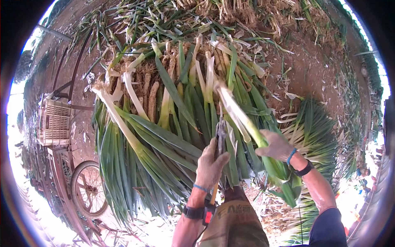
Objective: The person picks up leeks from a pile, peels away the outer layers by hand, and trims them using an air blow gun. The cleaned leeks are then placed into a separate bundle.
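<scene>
White and green, the long leek [236, 110] slanted over the right side of the big pile [164, 99], its root end up and away from the person, its leaves running down toward the person's right side. The right hand [276, 146] had its thumb and fingers closed around the green part of the stalk. Just beside the stalk, the left hand [212, 164] gripped a grey tool [221, 133], fingers wrapped about its body, the thin tip pointing up into the pile.

Beneath both hands, the pile lay with white stalks and brownish roots at the far side and broad dark leaves spread nearer the person. Blue bands circled both wrists; farther up the left forearm sat a black strap [193, 213] with a black and red device [208, 215] beside it, and a black band [305, 168] crossed the right.

Off to the right, a bundle of thinner green stalks [314, 131] rested on the brown ground [296, 55]. At the left stood a pale slatted crate [54, 122], above a spoked wheel [89, 188] and rusty framework [57, 177]. More rooty stalks [230, 10] and scattered leaves covered the ground beyond the pile.
</scene>
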### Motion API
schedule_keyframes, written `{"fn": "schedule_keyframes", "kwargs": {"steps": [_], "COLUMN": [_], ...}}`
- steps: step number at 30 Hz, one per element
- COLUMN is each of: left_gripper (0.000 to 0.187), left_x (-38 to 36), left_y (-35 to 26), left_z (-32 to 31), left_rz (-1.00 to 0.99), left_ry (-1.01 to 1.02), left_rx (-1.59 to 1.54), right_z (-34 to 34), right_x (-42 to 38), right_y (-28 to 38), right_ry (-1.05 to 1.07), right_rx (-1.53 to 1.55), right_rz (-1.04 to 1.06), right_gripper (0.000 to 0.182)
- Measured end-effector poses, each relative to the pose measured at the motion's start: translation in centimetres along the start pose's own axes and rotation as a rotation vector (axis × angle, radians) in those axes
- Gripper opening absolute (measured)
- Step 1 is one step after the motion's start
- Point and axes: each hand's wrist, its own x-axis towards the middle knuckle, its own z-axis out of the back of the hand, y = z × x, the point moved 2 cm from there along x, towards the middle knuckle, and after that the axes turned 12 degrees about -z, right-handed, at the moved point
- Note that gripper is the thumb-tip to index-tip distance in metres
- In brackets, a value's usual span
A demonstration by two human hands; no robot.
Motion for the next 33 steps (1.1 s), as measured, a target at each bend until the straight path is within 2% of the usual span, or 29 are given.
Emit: {"fn": "schedule_keyframes", "kwargs": {"steps": [1,2,5,6,7,8,9,10,11,12,13,15,17,19,21,22,23,24,25,26,27,28,29,30,31,32,33], "left_gripper": [0.070,0.070,0.069,0.068,0.067,0.065,0.066,0.068,0.075,0.083,0.084,0.085,0.083,0.085,0.089,0.090,0.093,0.095,0.094,0.094,0.093,0.093,0.092,0.092,0.092,0.091,0.092], "left_x": [-1.0,-1.8,-4.2,-4.8,-5.4,-6.0,-7.0,-7.9,-8.0,-8.3,-9.1,-10.5,-11.3,-10.7,-10.6,-9.8,-9.5,-9.7,-9.6,-9.3,-9.2,-9.4,-9.6,-9.7,-9.6,-9.5,-9.6], "left_y": [-0.7,-1.5,-3.8,-4.6,-5.5,-5.6,-5.1,-4.5,-4.2,-3.9,-3.5,-3.6,-2.5,-1.3,-0.3,-0.9,-1.9,-1.7,-1.8,-1.9,-1.9,-2.0,-2.0,-1.9,-1.7,-1.6,-1.5], "left_z": [0.8,1.5,4.1,5.7,7.3,8.9,10.9,12.9,14.8,16.5,18.0,19.5,19.6,19.0,18.2,17.7,17.4,17.3,17.2,17.2,17.3,17.4,17.5,17.4,17.2,16.9,16.7], "left_rz": [-0.048,-0.044,-0.076,-0.062,-0.050,-0.037,-0.027,-0.017,-0.097,-0.178,-0.146,-0.067,-0.059,-0.039,-0.016,-0.036,0.101,0.121,0.140,0.151,0.145,0.144,0.141,0.106,0.068,0.032,0.028], "left_ry": [-0.014,0.092,0.373,0.247,0.122,-0.002,-0.215,-0.427,-0.596,-0.765,-0.815,-0.842,-0.810,-0.785,-0.687,-0.627,-0.601,-0.536,-0.513,-0.492,-0.475,-0.452,-0.425,-0.443,-0.463,-0.485,-0.506], "left_rx": [0.063,0.143,0.312,0.297,0.283,0.268,0.187,0.105,0.030,-0.047,-0.032,-0.005,-0.034,0.032,-0.011,0.009,-0.055,-0.043,-0.046,-0.054,-0.025,0.007,0.042,0.052,0.062,0.072,0.025], "right_z": [0.8,1.8,4.2,3.9,3.0,1.4,-0.2,-3.0,-5.4,-9.2,-12.8,-14.2,-13.0,-14.3,-14.2,-13.7,-12.8,-11.5,-10.5,-8.5,-6.3,-3.8,-0.5,3.8,6.5,9.0,10.0], "right_x": [0.0,-1.0,-3.3,-4.1,-3.7,-3.5,-3.4,-2.2,-2.3,-1.4,0.7,3.8,9.3,16.4,19.4,20.1,21.1,21.9,23.2,23.9,24.0,25.9,24.1,22.6,20.9,19.7,16.9], "right_y": [1.8,3.5,11.8,14.9,16.9,19.6,22.3,24.2,26.3,27.8,27.5,26.4,21.9,15.5,12.5,12.2,11.7,11.6,10.6,11.1,12.4,13.0,17.1,21.4,25.1,28.2,31.8], "right_ry": [-0.042,-0.040,-0.117,-0.005,-0.054,-0.078,-0.096,-0.015,-0.014,-0.203,-0.381,-0.488,-0.582,-0.655,-0.508,-0.449,-0.364,-0.277,-0.265,-0.215,-0.255,-0.232,-0.361,-0.192,-0.090,0.068,0.204], "right_rx": [0.095,0.270,0.236,0.447,0.377,0.422,0.461,0.496,0.500,0.554,0.335,0.140,0.117,-0.035,-0.208,-0.281,-0.211,-0.141,-0.098,-0.015,0.041,0.164,0.287,0.440,0.679,0.704,0.948], "right_rz": [0.072,0.043,0.171,0.180,0.295,0.450,0.607,0.633,0.591,0.756,0.759,0.556,0.240,-0.059,-0.238,-0.242,-0.287,-0.333,-0.278,-0.236,-0.208,-0.098,0.003,0.083,0.346,0.645,0.820], "right_gripper": [0.078,0.080,0.081,0.080,0.082,0.069,0.056,0.045,0.044,0.044,0.052,0.070,0.082,0.080,0.073,0.070,0.065,0.061,0.049,0.049,0.049,0.032,0.026,0.029,0.039,0.044,0.047]}}
